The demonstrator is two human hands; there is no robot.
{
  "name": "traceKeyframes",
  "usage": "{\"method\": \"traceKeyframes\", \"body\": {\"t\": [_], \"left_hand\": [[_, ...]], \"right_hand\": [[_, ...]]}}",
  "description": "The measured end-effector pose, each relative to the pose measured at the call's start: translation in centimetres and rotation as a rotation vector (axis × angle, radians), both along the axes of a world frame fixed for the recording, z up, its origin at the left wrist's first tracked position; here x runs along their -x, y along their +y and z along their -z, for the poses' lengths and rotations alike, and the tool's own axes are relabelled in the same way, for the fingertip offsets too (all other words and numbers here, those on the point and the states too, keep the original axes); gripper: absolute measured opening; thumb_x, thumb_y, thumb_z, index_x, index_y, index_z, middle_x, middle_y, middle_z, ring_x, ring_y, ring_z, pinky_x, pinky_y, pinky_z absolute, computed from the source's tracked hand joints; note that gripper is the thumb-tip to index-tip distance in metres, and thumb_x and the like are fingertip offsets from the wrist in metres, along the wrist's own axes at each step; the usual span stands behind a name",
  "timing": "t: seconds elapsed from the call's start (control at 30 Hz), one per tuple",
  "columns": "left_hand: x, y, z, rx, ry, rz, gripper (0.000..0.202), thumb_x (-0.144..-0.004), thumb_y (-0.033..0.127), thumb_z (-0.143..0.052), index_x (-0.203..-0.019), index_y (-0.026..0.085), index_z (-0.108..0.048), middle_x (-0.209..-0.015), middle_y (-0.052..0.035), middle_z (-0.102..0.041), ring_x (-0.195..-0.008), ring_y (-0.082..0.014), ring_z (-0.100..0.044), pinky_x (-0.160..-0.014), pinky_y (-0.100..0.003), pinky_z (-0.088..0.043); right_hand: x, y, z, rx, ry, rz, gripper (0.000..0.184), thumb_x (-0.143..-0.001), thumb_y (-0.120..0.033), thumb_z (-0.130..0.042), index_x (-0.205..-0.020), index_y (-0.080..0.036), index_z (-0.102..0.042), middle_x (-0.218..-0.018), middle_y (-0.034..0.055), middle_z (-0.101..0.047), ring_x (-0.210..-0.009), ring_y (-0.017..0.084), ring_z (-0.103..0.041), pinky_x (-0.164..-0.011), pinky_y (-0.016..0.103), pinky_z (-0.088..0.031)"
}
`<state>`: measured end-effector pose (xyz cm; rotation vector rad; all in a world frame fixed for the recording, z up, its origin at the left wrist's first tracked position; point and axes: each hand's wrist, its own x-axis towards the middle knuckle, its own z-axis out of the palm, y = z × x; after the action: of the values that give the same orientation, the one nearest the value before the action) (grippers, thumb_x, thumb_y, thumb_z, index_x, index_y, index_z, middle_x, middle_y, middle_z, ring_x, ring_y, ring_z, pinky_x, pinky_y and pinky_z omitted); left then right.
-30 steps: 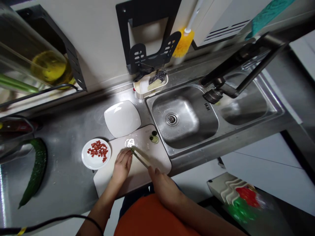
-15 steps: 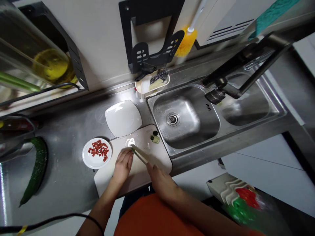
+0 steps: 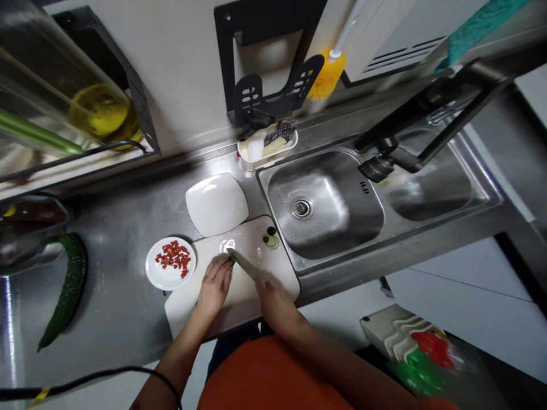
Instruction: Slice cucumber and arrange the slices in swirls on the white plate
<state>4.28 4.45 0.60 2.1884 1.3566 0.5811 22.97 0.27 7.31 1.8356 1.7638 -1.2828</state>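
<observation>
My right hand [image 3: 277, 306] grips the handle of a knife [image 3: 245, 266], its blade slanting up and left across the white cutting board [image 3: 240, 304]. Beside the blade tip, my left hand [image 3: 215, 285] is closed with fingers bent over a piece of cucumber [image 3: 232, 258]. Most of that piece is hidden under the fingers; only a dark green bit shows. Some cut cucumber ends [image 3: 270, 241] lie at the board's upper right corner. Left of the board, a small white plate [image 3: 152, 276] carries diced red pieces [image 3: 174, 257]. A square white plate [image 3: 216, 202] sits behind the board.
A whole cucumber [image 3: 70, 293] lies on the steel counter [image 3: 115, 302] at left. To the right is a double sink [image 3: 316, 199] with a black faucet [image 3: 397, 122] over it. A sponge holder [image 3: 252, 162] stands at the wall. A black cable [image 3: 106, 373] crosses lower left.
The knife blade has turned slightly and now shows more of its flat side near the left fingertips. Both hands keep nearly the same place; the whole view has shifted a little.
</observation>
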Motion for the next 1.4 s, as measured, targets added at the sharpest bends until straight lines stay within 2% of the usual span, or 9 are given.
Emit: {"method": "traceKeyframes", "body": {"t": [0.17,0.37,0.53,1.03,1.4], "left_hand": [[0.0,-0.1,0.0,-0.006,0.003,-0.009,0.029,-0.087,0.014,-0.051,-0.115,0.018,-0.059,-0.112,-0.0087,-0.062,-0.11,-0.0194,-0.056,-0.098,-0.038,-0.047],[0.1,-0.1,0.0,-0.003,0.002,-0.001,0.026,-0.088,0.015,-0.05,-0.112,0.019,-0.059,-0.11,-0.0087,-0.063,-0.108,-0.0203,-0.057,-0.097,-0.04,-0.047],[0.1,-0.1,0.0,-0.006,0.011,-0.007,0.024,-0.087,0.015,-0.05,-0.11,0.017,-0.06,-0.11,-0.0087,-0.063,-0.108,-0.0199,-0.057,-0.098,-0.039,-0.047],[-0.1,0.1,-0.3,0.005,0.008,-0.003,0.024,-0.088,0.015,-0.05,-0.11,0.018,-0.059,-0.11,-0.0086,-0.063,-0.108,-0.0199,-0.057,-0.097,-0.04,-0.047],[-0.1,0.1,-0.3,0.003,0.009,-0.001,0.024,-0.088,0.015,-0.049,-0.11,0.018,-0.059,-0.112,-0.0089,-0.063,-0.108,-0.0203,-0.057,-0.098,-0.042,-0.046]], "right_hand": [[-0.8,-0.3,-0.9,-0.032,-0.066,0.015,0.044,-0.084,0.0,-0.029,-0.12,-0.017,-0.048,-0.098,0.0086,-0.064,-0.084,0.019,-0.064,-0.066,0.025,-0.044],[-0.5,-0.4,-2.8,0.018,-0.069,-0.06,0.042,-0.087,-0.002,-0.026,-0.118,-0.017,-0.049,-0.099,0.0104,-0.063,-0.082,0.02,-0.065,-0.06,0.024,-0.044],[-0.4,-0.6,-3.7,0.039,-0.057,-0.068,0.038,-0.088,-0.003,-0.027,-0.114,-0.018,-0.051,-0.095,0.0103,-0.064,-0.077,0.02,-0.065,-0.059,0.025,-0.044],[-0.8,-0.3,-5.1,0.068,-0.033,-0.073,0.043,-0.084,0.0,-0.027,-0.115,-0.016,-0.052,-0.096,0.0117,-0.064,-0.078,0.023,-0.066,-0.056,0.026,-0.041],[-1.0,0.1,-5.1,0.086,-0.006,-0.057,0.042,-0.083,0.0,-0.028,-0.113,-0.016,-0.053,-0.096,0.0119,-0.064,-0.077,0.02,-0.065,-0.056,0.024,-0.039]]}}
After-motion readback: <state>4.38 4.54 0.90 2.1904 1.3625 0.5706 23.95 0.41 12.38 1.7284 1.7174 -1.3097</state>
